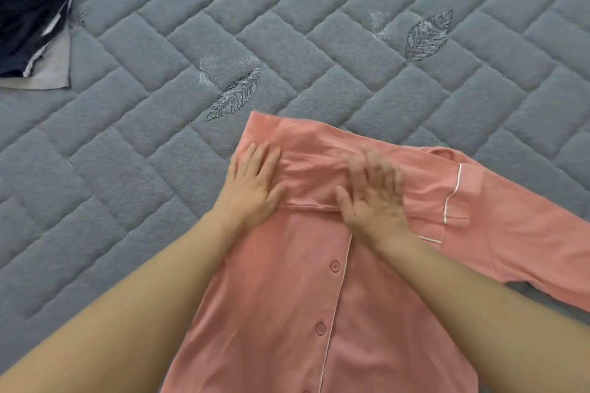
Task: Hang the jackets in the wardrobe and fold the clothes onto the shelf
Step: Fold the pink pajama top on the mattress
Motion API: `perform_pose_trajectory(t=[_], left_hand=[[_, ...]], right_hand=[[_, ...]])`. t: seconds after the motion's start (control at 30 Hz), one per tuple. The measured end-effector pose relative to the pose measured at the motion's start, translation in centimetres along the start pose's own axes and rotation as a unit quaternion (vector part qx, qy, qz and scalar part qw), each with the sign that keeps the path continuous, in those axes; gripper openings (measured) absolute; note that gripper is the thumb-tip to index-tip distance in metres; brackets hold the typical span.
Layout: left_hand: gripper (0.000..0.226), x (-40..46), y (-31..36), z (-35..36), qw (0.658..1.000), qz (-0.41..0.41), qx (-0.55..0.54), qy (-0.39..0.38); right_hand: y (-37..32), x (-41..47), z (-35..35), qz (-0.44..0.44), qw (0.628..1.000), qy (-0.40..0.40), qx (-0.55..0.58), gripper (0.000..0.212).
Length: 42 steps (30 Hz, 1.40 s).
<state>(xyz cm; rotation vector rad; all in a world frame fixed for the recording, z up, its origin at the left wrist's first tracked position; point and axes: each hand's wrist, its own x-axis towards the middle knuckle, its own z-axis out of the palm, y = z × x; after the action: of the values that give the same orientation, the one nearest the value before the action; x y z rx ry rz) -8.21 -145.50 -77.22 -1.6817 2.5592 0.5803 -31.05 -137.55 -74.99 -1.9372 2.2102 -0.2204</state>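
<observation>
Salmon-pink buttoned cotton pyjama shirt [319, 281] is pressed onto the grey quilted bedspread [127, 153] by the flat left hand [252, 182] and blurred, open-fingered right hand [372, 195], apparently to set a fold; nothing is grasped.

Two bare forearms reach from the near edge toward the middle, drawing closer together as they go. The left hand [252, 183] lies flat, palm down, fingers straight and slightly spread, pointing far. The right hand [372, 193] sits just right of it, also palm down with fingers spread, though motion blur smears its fingertips
</observation>
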Motion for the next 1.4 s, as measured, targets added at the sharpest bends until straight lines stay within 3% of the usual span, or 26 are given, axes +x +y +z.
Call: perform_pose_trajectory(t=[0.07, 0.17, 0.3, 0.47, 0.57, 0.7, 0.9, 1.0, 1.13, 1.27, 1.4], left_hand=[[0.071, -1.6, -1.7, 1.4, 0.993, -0.046, 0.033, -0.106], [0.073, -1.6, -1.9, 1.3, 0.983, -0.083, 0.096, -0.135], [0.077, -0.7, 4.2, 0.3, 0.983, -0.039, 0.173, -0.05], [0.079, 0.2, 17.6, 2.1, 0.996, 0.014, 0.063, -0.055], [0.079, -0.3, 24.5, 4.1, 0.991, 0.094, 0.071, -0.057], [0.067, -1.8, 32.3, 7.1, 0.965, 0.193, 0.126, -0.127], [0.053, -4.2, 43.7, 10.9, 0.928, 0.306, 0.154, -0.146], [0.046, -4.8, 47.9, 12.5, 0.914, 0.34, 0.17, -0.138], [0.035, -5.0, 53.0, 14.9, 0.896, 0.389, 0.189, -0.104], [0.027, -5.3, 56.6, 16.9, 0.864, 0.443, 0.217, -0.099], [0.023, -4.9, 57.1, 17.4, 0.867, 0.433, 0.225, -0.098]], right_hand=[[2.9, -0.1, 0.3, 0.115, 0.989, -0.092, 0.021, 0.067], [6.4, -0.9, 0.7, 0.153, 0.968, -0.198, 0.004, 0.069], [9.3, -2.7, -0.6, 0.125, 0.973, -0.192, 0.024, 0.068], [14.6, -6.7, -3.2, 0.155, 0.971, -0.176, 0.04, 0.068], [19.8, -10.2, -4.8, 0.225, 0.963, -0.145, 0.025, 0.069], [28.6, -16.6, -6.6, 0.399, 0.912, -0.089, 0.038, 0.068], [41.2, -26.2, -9.1, 0.648, 0.749, -0.015, 0.135, 0.067], [45.0, -28.0, -10.0, 0.701, 0.692, 0.009, 0.171, 0.065], [48.6, -28.3, -10.5, 0.673, 0.699, 0.03, 0.239, 0.058], [50.1, -29.1, -10.4, 0.676, 0.654, 0.059, 0.333, 0.046], [50.2, -29.8, -10.0, 0.656, 0.656, 0.026, 0.371, 0.036]])
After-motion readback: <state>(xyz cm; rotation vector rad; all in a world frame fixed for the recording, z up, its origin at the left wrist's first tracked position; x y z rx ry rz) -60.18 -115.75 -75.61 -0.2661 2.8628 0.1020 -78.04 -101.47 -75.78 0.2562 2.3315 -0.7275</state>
